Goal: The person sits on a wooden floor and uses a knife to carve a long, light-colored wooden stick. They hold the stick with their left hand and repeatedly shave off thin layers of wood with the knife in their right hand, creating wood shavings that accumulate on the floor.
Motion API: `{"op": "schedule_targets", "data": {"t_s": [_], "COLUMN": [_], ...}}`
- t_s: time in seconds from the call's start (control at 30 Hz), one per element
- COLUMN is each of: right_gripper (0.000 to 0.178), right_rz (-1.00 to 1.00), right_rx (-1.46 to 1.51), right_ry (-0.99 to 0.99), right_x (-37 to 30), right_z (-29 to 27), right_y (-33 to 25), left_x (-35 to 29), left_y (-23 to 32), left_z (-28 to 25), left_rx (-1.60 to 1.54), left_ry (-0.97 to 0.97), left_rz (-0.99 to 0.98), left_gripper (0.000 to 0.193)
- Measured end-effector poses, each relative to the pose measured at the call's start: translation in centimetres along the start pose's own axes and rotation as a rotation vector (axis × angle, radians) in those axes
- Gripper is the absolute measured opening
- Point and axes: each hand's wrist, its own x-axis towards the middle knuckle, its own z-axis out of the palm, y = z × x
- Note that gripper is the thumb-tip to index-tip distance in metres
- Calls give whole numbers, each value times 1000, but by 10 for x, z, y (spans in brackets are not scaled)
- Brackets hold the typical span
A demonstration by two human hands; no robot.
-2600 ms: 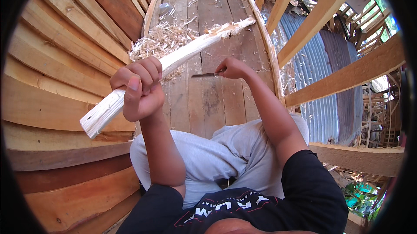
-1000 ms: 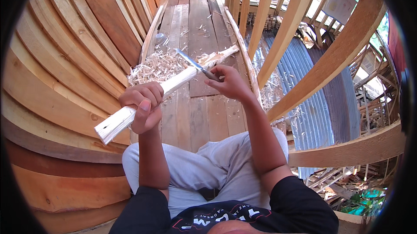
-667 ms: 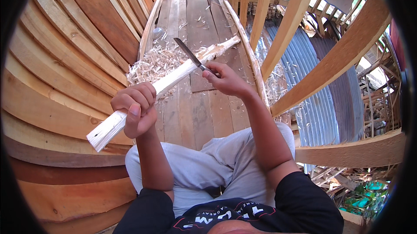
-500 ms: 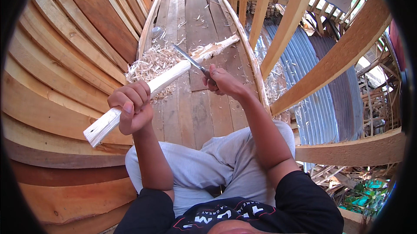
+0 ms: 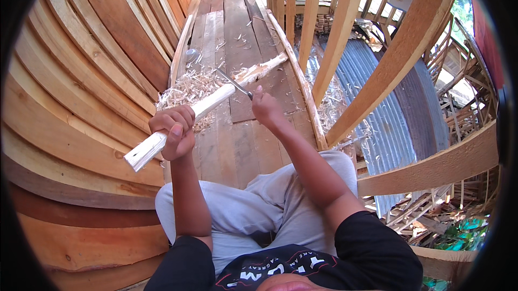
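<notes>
My left hand (image 5: 174,129) is wrapped round a pale, peeled wooden stick (image 5: 213,101) close to its near end. The stick slants away to the upper right, and its far end meets a rough, partly barked piece of wood (image 5: 264,69) on the floor. In my closed right hand (image 5: 267,109) is a knife, its thin metal blade (image 5: 234,82) lying across the far end of the stick and pointing up and left. Most of the knife's handle is hidden by my fingers.
Curly wood shavings (image 5: 186,88) are heaped on the plank floor (image 5: 237,153) beyond my left hand. Stacked boards (image 5: 81,102) line the left side. On the right stand wooden railing posts (image 5: 345,32), with corrugated metal sheets (image 5: 377,107) below. A small clear round object (image 5: 191,53) sits behind the shavings.
My left hand and the stick have shifted slightly up and right in the picture. My right wrist has turned, and the knife stays near the stick's far end. The view has tilted a little.
</notes>
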Motion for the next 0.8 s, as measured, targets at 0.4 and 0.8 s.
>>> {"op": "schedule_targets", "data": {"t_s": [0.4, 0.8], "right_gripper": [66, 39], "right_rz": [-43, -79], "right_rx": [420, 555], "right_ry": [-254, -404], "right_x": [-4, -47], "right_z": [-7, -18], "right_y": [29, 11], "left_x": [-6, -27], "left_y": [-1, -3], "left_z": [4, -34], "left_rx": [-19, -70], "left_ry": [-37, 129], "left_rz": [-1, -85], "left_gripper": [31, 33]}}
